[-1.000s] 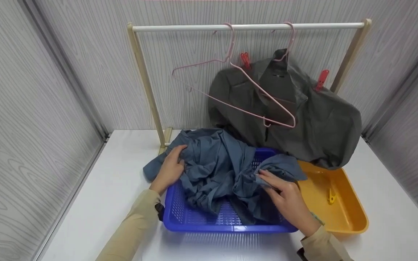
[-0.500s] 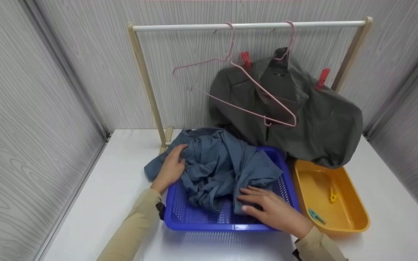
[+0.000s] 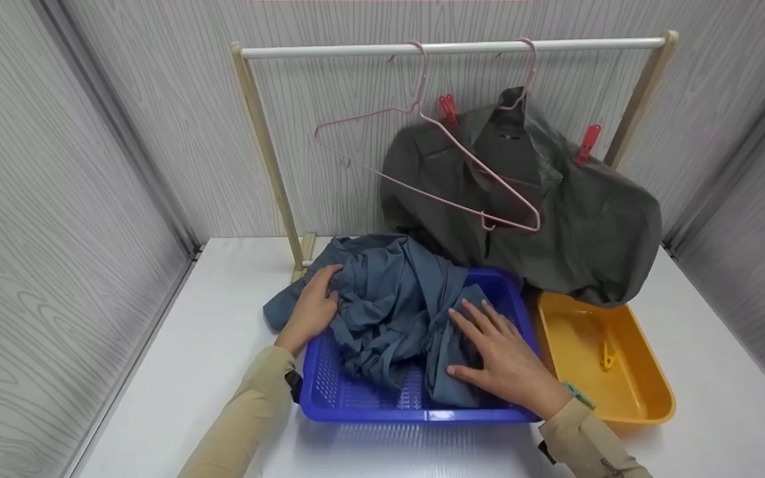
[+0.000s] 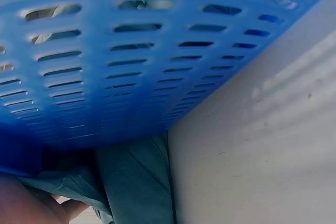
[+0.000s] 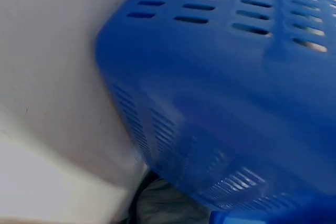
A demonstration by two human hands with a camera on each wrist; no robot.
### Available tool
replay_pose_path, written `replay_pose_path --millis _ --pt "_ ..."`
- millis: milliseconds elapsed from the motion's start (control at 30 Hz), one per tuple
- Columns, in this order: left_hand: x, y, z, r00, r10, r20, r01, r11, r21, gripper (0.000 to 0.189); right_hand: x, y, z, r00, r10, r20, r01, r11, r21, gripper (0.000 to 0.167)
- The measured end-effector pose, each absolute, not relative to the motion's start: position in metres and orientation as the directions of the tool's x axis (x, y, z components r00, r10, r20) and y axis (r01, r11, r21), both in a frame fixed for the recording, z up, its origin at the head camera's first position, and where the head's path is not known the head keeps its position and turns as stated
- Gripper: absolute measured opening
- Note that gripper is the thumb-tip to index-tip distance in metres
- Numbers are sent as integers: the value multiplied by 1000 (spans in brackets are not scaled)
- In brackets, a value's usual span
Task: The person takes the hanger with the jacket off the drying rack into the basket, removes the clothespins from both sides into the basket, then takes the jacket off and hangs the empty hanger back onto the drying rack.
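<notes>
A crumpled blue-grey garment (image 3: 382, 285) lies heaped in the blue plastic basket (image 3: 416, 416), with one part hanging over the basket's left side. My left hand (image 3: 313, 311) grips the garment at that side, thumb and index finger showing on top of the folds. In the left wrist view, a fold of the garment (image 4: 136, 177) hangs beside the basket's slotted wall (image 4: 131, 66). My right hand (image 3: 505, 362) rests on the garment's right part with fingers spread. The right wrist view shows mostly the basket's outer corner (image 5: 199, 93); the hand is out of that view.
A rack with a white bar (image 3: 342, 50) stands behind, carrying a bare pink hanger (image 3: 482, 166) and a dark grey jacket (image 3: 582, 232) with red clothespins (image 3: 588, 143). At right, an orange tray (image 3: 655, 372) holds a yellow clothespin (image 3: 607, 358) and a green clothespin (image 3: 579, 394).
My right hand has brought the garment's right end from over the basket's right rim inward and down into the basket, then spread its fingers on it. My left hand has stayed put.
</notes>
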State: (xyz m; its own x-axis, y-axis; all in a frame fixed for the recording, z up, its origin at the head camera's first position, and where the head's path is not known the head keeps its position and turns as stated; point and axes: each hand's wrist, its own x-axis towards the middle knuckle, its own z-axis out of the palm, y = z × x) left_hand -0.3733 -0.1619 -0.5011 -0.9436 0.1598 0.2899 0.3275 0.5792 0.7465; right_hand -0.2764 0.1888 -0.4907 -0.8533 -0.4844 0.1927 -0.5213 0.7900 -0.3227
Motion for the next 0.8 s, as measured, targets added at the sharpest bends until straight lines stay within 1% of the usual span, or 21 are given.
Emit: replay_pose_path --millis 67,167,267,400,600,667,800 --pt "-375 -161 -501 -943 160 291 329 577 747 51 -276 187 -492 -849 -517 107 -519 783 -343 86" --pt "-375 -161 -501 -943 162 289 328 575 749 51 -276 185 -495 -836 -549 25 -521 777 -354 83" --pt "-374 -161 -501 -946 170 278 324 572 754 51 -274 185 -498 -828 -560 -31 -518 785 -340 80" --pt "-372 -163 -501 -942 180 282 334 567 753 51 -273 184 -500 -824 -564 -52 -517 787 -336 76" --pt "-372 -161 -502 -940 180 289 340 558 757 51 -271 184 -499 -839 -544 4 -515 791 -330 73" --pt "-371 -161 -502 -941 174 290 337 556 760 50 -270 183 -496 -845 -532 62 -521 790 -322 71" --pt "-371 -163 -502 -938 175 299 344 563 751 51 -266 184 -491 -846 -475 241 -531 785 -318 65"
